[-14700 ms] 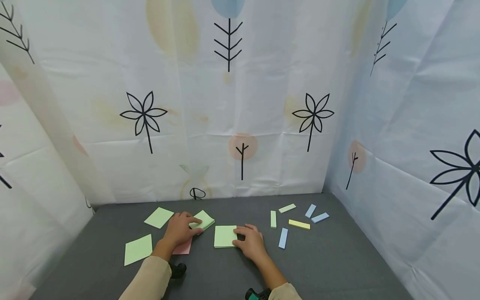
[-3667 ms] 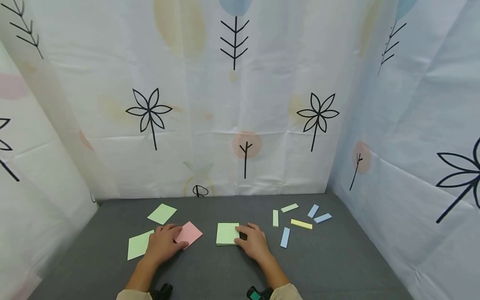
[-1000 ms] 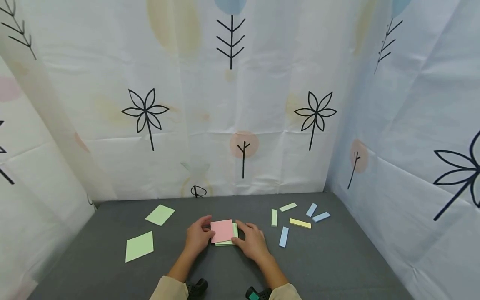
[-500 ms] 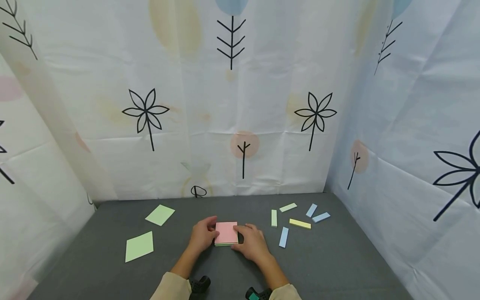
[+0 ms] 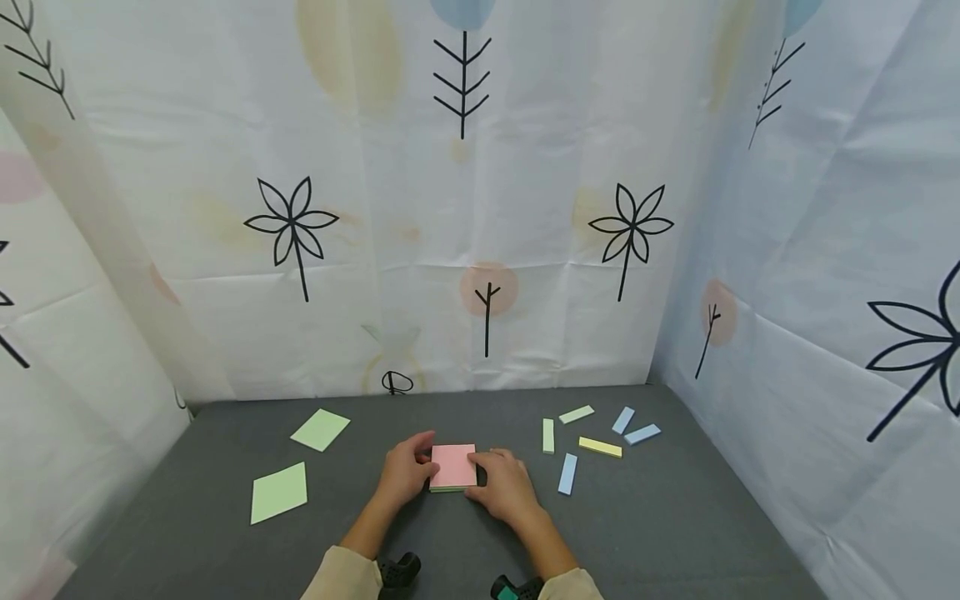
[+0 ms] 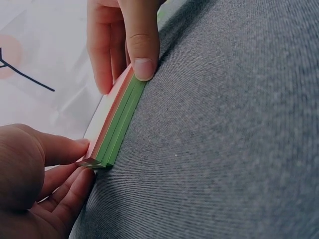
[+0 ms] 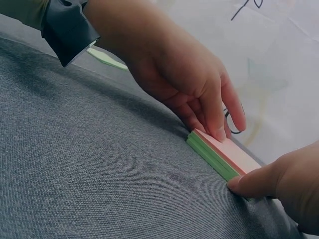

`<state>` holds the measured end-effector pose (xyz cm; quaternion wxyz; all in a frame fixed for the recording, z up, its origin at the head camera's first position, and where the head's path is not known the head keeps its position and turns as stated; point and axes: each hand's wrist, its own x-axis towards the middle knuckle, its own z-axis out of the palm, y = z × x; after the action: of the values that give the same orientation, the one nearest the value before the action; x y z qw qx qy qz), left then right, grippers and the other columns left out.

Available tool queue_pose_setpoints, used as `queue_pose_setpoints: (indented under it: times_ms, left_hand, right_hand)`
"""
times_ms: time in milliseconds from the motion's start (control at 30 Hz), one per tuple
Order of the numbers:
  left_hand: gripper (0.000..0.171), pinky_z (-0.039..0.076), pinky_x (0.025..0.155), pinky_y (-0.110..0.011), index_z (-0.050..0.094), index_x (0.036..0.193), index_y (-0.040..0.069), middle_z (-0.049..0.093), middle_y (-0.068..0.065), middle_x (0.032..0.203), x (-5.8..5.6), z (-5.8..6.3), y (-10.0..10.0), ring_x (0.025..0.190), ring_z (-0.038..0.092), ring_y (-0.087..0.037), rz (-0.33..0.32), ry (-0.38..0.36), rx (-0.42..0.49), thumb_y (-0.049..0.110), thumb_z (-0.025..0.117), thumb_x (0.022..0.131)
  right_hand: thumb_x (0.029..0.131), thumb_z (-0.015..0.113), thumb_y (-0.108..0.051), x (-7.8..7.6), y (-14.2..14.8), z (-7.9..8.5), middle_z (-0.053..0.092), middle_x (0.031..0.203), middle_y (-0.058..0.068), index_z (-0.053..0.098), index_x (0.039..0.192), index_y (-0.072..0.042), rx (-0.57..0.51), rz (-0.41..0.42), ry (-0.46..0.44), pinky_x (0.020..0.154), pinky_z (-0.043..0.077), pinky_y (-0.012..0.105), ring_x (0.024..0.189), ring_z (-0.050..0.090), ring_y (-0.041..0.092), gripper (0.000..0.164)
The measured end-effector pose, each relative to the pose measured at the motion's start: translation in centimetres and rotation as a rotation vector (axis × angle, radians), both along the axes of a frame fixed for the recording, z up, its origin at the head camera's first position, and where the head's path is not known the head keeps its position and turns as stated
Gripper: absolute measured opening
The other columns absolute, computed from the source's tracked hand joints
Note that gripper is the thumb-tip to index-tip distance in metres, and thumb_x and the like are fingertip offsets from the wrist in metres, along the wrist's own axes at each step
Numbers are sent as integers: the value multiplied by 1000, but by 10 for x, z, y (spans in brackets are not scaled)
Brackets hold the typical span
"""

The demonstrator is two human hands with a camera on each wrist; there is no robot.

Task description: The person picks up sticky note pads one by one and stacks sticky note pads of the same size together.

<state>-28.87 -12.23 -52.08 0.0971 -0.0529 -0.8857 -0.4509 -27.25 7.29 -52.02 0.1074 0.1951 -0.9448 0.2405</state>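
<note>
A square stack of sticky note pads (image 5: 453,467) lies on the grey table, one pink pad (image 7: 238,153) on top of several green layers (image 6: 119,124). Their edges nearly line up, with slight steps between the green layers in the wrist views. My left hand (image 5: 407,471) holds the stack's left side, thumb on the pink top and fingers at its edge. On the right side, my right hand (image 5: 510,483) grips the stack, its thumb against the near edge and its fingers toward the far edge.
Two green square pads, a farther one (image 5: 320,430) and a nearer one (image 5: 279,492), lie to the left. Several narrow strips lie to the right, including a yellow strip (image 5: 600,447) and a blue strip (image 5: 567,474). Patterned white curtains (image 5: 450,208) enclose the table.
Earlier a green pad, then the pink pad, lay left under my left hand. The pink pad came right onto the green stack, first offset, then squared up. The last half second shows hardly any motion.
</note>
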Motion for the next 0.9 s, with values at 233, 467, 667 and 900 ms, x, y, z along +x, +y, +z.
queue_pose_setpoints:
  times_ms: [233, 467, 667, 900]
  left_hand:
    - [52, 53, 70, -37, 60, 129, -1, 67, -18, 115, 0, -1, -2, 88, 64, -23, -16, -21, 10, -4, 75, 79]
    - [50, 52, 73, -38, 61, 127, -1, 67, -16, 114, -2, -5, -5, 89, 63, -22, -33, -9, -5, -3, 75, 80]
    - [49, 52, 74, -39, 62, 127, 1, 68, -14, 113, -3, -5, -6, 89, 63, -21, -33, -7, -23, -1, 76, 80]
    - [49, 52, 76, -40, 62, 127, 3, 67, -14, 115, -4, -4, -5, 89, 64, -20, -37, -14, -53, 1, 76, 80]
  right_hand:
    - [75, 84, -27, 2, -1, 2, 68, 116, 4, 70, 119, -11, 14, -3, 2, 91, 42, 52, 117, 55, 30, 50]
    - [74, 84, -28, 1, -3, 2, 69, 114, 3, 71, 118, -11, 32, -10, 17, 91, 43, 51, 115, 56, 30, 49]
    - [75, 84, -30, 0, -3, 1, 69, 114, 3, 71, 118, -12, 34, -13, 18, 91, 43, 51, 115, 57, 29, 48]
    - [82, 78, -33, -2, 0, -3, 69, 112, 7, 71, 117, -11, -73, -6, 10, 90, 42, 54, 112, 57, 31, 42]
